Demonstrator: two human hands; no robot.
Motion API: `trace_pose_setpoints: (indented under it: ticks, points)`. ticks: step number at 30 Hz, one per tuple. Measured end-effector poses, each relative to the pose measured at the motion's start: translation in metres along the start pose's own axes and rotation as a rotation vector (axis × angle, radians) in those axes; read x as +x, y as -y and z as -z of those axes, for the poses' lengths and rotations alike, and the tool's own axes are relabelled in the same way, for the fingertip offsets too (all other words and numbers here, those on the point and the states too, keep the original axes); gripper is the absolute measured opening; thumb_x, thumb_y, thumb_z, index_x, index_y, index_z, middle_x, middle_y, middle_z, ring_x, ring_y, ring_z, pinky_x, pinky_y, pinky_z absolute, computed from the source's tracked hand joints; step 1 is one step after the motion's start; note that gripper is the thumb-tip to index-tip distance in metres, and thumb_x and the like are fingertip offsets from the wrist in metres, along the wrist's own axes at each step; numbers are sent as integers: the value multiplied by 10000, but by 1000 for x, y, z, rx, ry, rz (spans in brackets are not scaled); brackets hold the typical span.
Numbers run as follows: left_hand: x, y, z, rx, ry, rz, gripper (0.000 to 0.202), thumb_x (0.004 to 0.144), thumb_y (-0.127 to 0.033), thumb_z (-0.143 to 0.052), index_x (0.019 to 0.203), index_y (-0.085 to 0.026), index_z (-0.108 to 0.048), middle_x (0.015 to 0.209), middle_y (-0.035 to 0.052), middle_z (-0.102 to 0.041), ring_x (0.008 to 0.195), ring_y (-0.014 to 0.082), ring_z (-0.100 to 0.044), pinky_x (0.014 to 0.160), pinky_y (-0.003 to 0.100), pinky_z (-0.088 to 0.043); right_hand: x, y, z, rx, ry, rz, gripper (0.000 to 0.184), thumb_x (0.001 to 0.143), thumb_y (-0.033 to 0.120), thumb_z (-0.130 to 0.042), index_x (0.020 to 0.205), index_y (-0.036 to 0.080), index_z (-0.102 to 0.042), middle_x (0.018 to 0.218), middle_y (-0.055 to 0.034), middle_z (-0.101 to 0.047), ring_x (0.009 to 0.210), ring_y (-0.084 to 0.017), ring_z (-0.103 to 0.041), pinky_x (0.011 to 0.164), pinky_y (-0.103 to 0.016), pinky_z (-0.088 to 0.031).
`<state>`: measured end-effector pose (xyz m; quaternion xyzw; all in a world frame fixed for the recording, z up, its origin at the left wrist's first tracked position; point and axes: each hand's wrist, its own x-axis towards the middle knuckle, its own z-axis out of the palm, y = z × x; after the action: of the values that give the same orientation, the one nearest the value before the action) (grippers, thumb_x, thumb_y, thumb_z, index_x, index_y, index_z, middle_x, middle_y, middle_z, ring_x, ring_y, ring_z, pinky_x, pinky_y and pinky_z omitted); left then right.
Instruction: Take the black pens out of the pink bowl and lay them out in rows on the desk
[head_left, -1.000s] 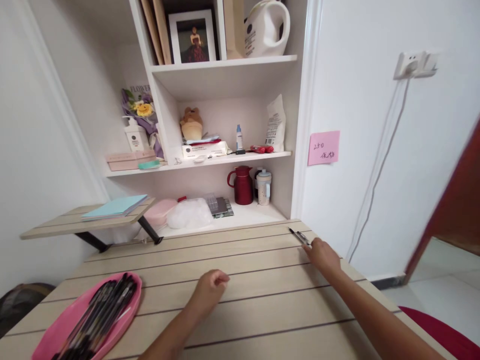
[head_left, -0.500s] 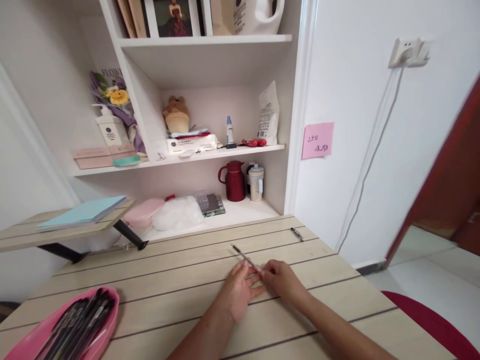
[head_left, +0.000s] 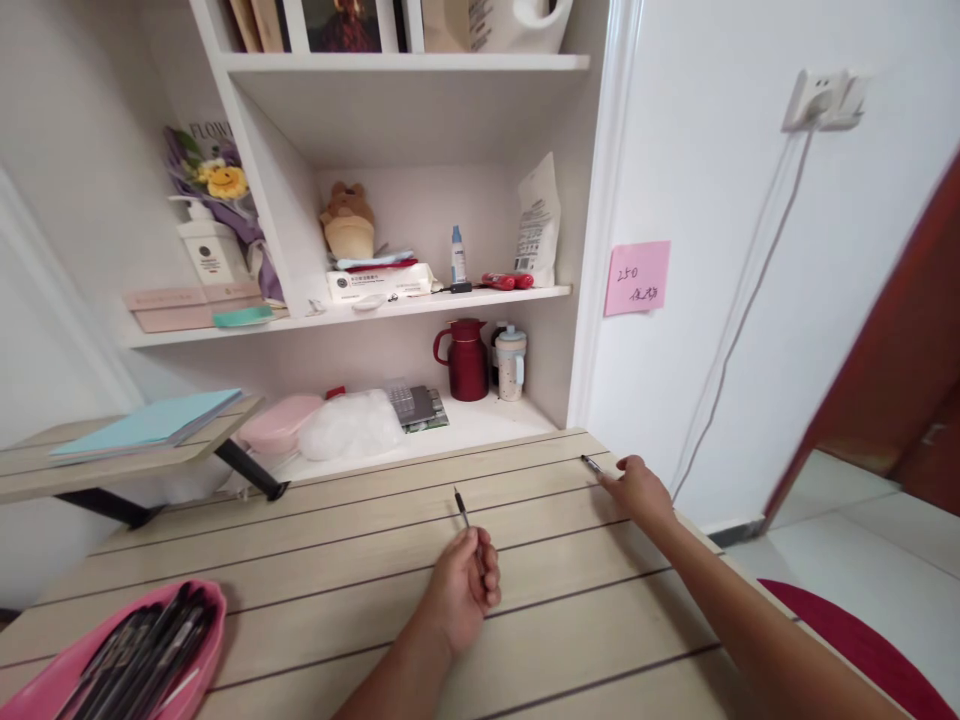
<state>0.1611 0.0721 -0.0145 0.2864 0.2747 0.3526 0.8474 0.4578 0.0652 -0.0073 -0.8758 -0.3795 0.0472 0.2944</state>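
Observation:
My left hand (head_left: 461, 590) rests on the slatted wooden table (head_left: 322, 560) near its middle, fingers curled around a thin black pen (head_left: 463, 510) whose tip points away from me. My right hand (head_left: 637, 490) reaches to the table's far right corner, fingertips pinching a second black pen (head_left: 592, 464) that lies there. A pink tray (head_left: 90, 665) filled with several black pens sits at the near left edge.
Behind the table stand white shelves with a red jug (head_left: 465, 358), a small lidded cup (head_left: 511, 362), a plastic bag (head_left: 349, 425) and boxes. A side table with a blue notebook (head_left: 146, 420) is at left. A red stool (head_left: 862, 650) stands at right.
The right hand took a pen from the far right corner, passed it to the left hand at the middle, then went back to the corner for another pen.

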Motion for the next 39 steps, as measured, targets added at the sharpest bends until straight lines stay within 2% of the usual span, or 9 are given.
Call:
trace_pose_setpoints:
  ticks: [4,8,14,17,21,23,26,30,39]
  points:
    - [1,3,2,74,36,-24,207,776,-381,-511,784,-184,-450,548,-51,-454,336,22,-278,362,155,-105,6,-1,-17,-48,13,-19,430,729,344,-494,1078,105,-420,960,-187,-593,897,-295,-560,666,-343,-391]
    - [0,4,3,179,61,-15,242,772,-415,-504,778,-182,-441,523,-55,-447,319,16,-240,362,166,-63,7,1,-25,-52,26,-32,350,749,239,-441,1070,99,-439,966,-198,-594,920,-304,-556,692,-359,-392]
    - [-3,10,0,371,105,-28,297,761,-462,-491,780,-168,-454,497,-52,-455,317,15,-234,364,183,-43,0,-10,-12,33,44,-39,361,682,170,-464,1033,109,-521,979,-192,-605,949,-297,-549,715,-355,-398]
    - [-5,12,-2,467,135,-55,316,750,-473,-499,768,-159,-466,484,-51,-458,324,16,-237,364,186,-61,-11,-13,-3,121,89,-18,274,638,172,-508,892,133,-604,905,-154,-636,891,-274,-572,677,-325,-411]
    - [-8,15,-4,566,194,-73,336,740,-482,-506,749,-147,-485,469,-50,-453,334,16,-228,363,193,-74,-39,10,4,374,238,14,176,682,280,-523,771,163,-620,637,-55,-622,624,-167,-580,524,-256,-404]
    - [-9,15,-5,593,212,-74,336,745,-481,-496,745,-145,-487,456,-54,-445,329,15,-218,363,194,-74,-57,32,6,784,396,14,197,651,322,-594,758,158,-608,612,-29,-590,569,-127,-541,487,-232,-380]
    - [-9,16,-6,616,227,-78,314,755,-464,-480,744,-150,-480,444,-59,-443,313,13,-199,361,194,-69,-80,66,10,1101,529,33,245,585,330,-678,746,160,-602,627,0,-562,508,-77,-468,432,-207,-308]
    - [-9,16,-6,626,239,-79,293,760,-447,-469,739,-154,-473,434,-62,-441,305,14,-191,360,192,-73,-95,89,13,1156,529,65,289,556,356,-704,747,158,-616,592,24,-527,490,-64,-435,429,-208,-274]
    - [-10,15,-7,638,224,-74,310,751,-457,-478,731,-148,-487,439,-52,-449,314,14,-212,368,192,-92,-101,88,12,1069,558,138,309,583,403,-676,756,155,-615,579,21,-513,504,-79,-428,441,-215,-268]
